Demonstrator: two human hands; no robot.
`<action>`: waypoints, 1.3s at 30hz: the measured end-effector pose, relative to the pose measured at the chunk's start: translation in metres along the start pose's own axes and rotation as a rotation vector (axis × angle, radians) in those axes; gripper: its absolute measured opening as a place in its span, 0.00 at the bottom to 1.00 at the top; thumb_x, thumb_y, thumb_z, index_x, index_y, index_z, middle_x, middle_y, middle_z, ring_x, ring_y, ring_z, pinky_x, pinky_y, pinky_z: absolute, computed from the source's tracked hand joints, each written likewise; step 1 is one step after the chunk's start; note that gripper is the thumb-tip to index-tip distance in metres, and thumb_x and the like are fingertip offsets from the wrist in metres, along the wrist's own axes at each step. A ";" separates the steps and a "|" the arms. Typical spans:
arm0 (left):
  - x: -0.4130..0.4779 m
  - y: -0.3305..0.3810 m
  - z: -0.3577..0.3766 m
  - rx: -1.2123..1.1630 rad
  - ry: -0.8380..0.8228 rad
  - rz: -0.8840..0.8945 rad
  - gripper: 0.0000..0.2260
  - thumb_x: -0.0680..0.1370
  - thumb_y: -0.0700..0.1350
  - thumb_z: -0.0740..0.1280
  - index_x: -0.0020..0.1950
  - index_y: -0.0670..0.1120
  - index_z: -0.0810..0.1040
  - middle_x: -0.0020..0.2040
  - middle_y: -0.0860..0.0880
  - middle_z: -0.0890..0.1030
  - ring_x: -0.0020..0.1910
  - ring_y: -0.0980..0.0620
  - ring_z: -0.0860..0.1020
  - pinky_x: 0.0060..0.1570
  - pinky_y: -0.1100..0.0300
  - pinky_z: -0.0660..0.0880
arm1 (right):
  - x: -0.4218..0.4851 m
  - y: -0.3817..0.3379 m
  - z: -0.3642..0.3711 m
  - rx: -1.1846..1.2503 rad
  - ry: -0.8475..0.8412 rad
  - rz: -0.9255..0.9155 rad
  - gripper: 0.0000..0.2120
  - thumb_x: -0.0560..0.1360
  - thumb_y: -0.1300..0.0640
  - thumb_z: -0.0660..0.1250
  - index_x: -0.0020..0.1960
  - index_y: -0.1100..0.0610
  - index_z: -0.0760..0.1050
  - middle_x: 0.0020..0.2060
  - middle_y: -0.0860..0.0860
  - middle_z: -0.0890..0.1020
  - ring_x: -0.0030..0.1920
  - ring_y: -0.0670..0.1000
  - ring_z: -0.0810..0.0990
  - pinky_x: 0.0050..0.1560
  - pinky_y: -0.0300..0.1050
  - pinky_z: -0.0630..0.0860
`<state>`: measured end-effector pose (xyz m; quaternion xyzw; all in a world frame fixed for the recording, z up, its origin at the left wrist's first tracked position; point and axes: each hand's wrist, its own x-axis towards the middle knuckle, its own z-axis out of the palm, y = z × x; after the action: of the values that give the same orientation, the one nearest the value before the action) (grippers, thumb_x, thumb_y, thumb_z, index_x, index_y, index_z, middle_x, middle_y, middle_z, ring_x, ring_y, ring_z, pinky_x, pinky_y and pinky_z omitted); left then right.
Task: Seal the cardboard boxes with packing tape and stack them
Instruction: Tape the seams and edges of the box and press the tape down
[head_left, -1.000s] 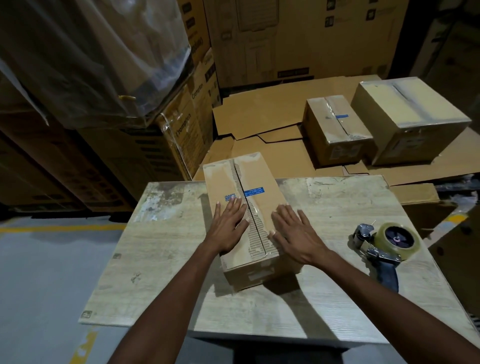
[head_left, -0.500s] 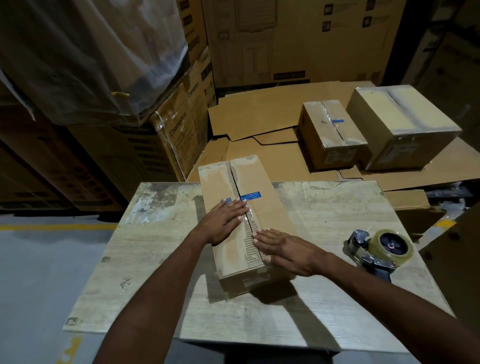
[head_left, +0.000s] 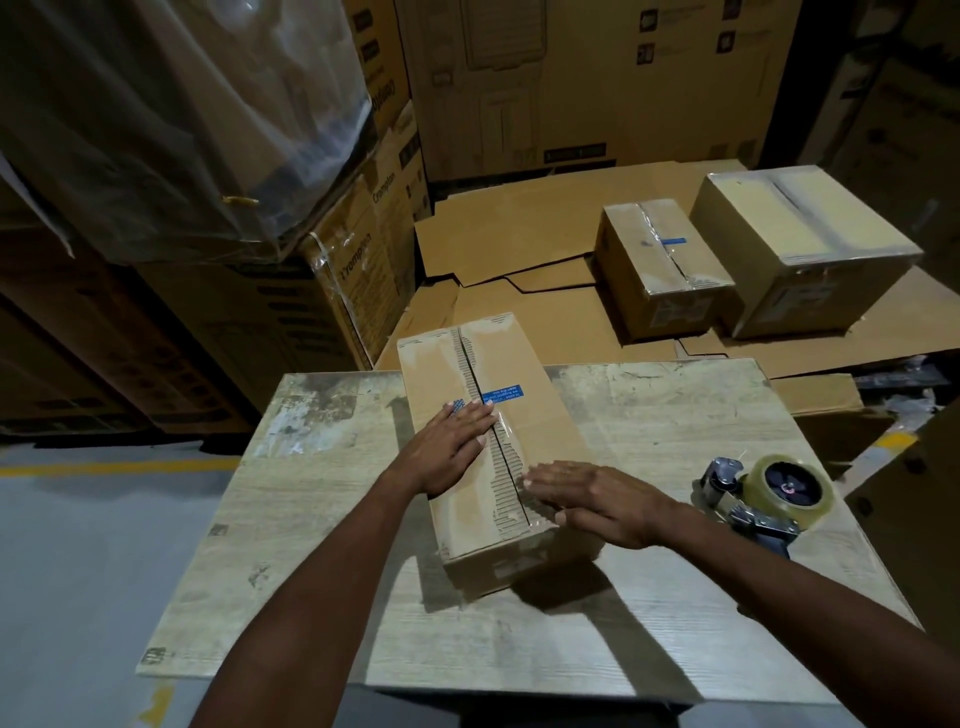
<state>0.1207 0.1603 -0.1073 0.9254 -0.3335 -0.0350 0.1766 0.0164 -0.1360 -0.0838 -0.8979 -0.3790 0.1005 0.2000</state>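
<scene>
Open table (head_left: 311, 519) lies left of the box (head_left: 540, 415) (the tape dispenser (head_left: 779, 493) crowds its right side).

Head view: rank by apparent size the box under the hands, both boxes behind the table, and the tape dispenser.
1. Near box, though closest to the camera.
2. Larger far box.
3. Smaller far box and tape dispenser look about alike; the dispenser is nearer, so unranked.

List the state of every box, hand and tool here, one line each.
Box on table: flaps shut, clear tape on seam.
Left hand: flat, pressing box top.
Right hand: flat on seam's near end.
Tape dispenser: lying on table, unheld.
Small box: taped shut.
Large box: taped shut.
</scene>
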 end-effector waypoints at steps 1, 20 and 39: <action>0.001 -0.003 -0.001 0.023 -0.007 0.013 0.22 0.88 0.52 0.51 0.83 0.52 0.58 0.82 0.56 0.54 0.81 0.63 0.45 0.80 0.55 0.39 | 0.007 0.000 -0.003 -0.019 0.008 0.042 0.28 0.85 0.46 0.52 0.83 0.49 0.57 0.82 0.46 0.57 0.81 0.41 0.51 0.80 0.38 0.44; 0.063 -0.064 -0.018 0.080 -0.035 -0.045 0.23 0.87 0.56 0.50 0.82 0.51 0.60 0.83 0.51 0.52 0.82 0.55 0.47 0.80 0.50 0.40 | 0.072 -0.013 0.014 -0.036 0.085 0.215 0.26 0.85 0.44 0.53 0.80 0.53 0.65 0.81 0.49 0.61 0.82 0.46 0.54 0.82 0.47 0.51; 0.089 -0.094 -0.026 0.184 -0.090 0.034 0.26 0.87 0.55 0.44 0.84 0.49 0.49 0.84 0.52 0.47 0.82 0.56 0.43 0.80 0.49 0.38 | 0.135 0.004 0.004 -0.073 0.141 0.375 0.36 0.81 0.40 0.41 0.84 0.58 0.54 0.83 0.55 0.53 0.83 0.49 0.47 0.78 0.36 0.35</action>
<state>0.2513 0.1791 -0.1108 0.9294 -0.3586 -0.0427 0.0763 0.1115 -0.0404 -0.0929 -0.9642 -0.1938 0.0588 0.1711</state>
